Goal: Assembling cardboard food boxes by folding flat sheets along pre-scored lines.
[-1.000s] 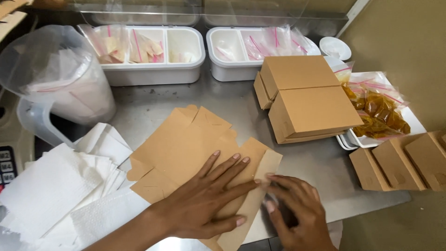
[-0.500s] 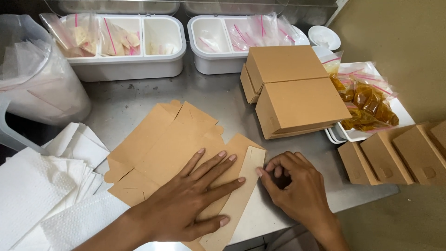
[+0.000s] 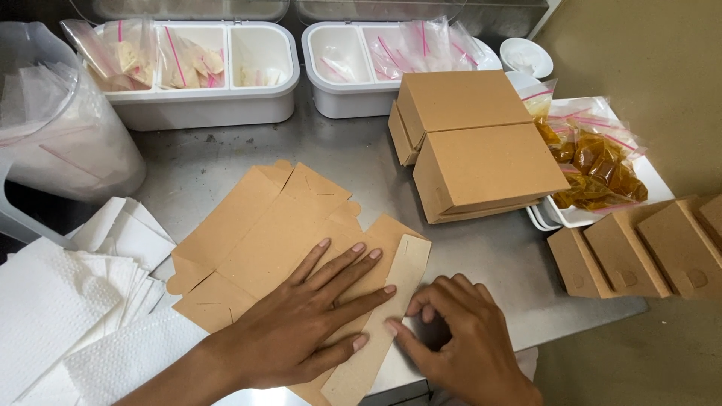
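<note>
Cardboard (image 3: 282,240), brown and flat and not yet folded into a box, lies on the shiny metal table (image 3: 481,259), in the lower middle of the view. Its long way runs from about 8 o'clock up to 2 o'clock. A pale side strip (image 3: 383,316) sticks out along the edge nearest the person, running from 1 o'clock down to 7 o'clock. The left hand (image 3: 301,327) lies flat on top of the sheet with its fingers spread wide, pointing toward 2 o'clock, and it presses the sheet down. The right hand (image 3: 459,338) sits just at 3 o'clock from the strip, right beside it. Its fingers are curled in, and the fingertips pinch or push the strip's edge; I cannot tell which. So the right hand is the nearer one to the strip, and the strip lies at 9 o'clock from those fingers. At 1 o'clock stand two folded brown boxes (image 3: 474,146), well apart from the hands. White paper napkins (image 3: 68,316) lie at 9 o'clock. Half a second ago the right hand was a bit farther from the strip; now it has slid in close, while the left hand has stayed pressed flat in the same spot.
</note>
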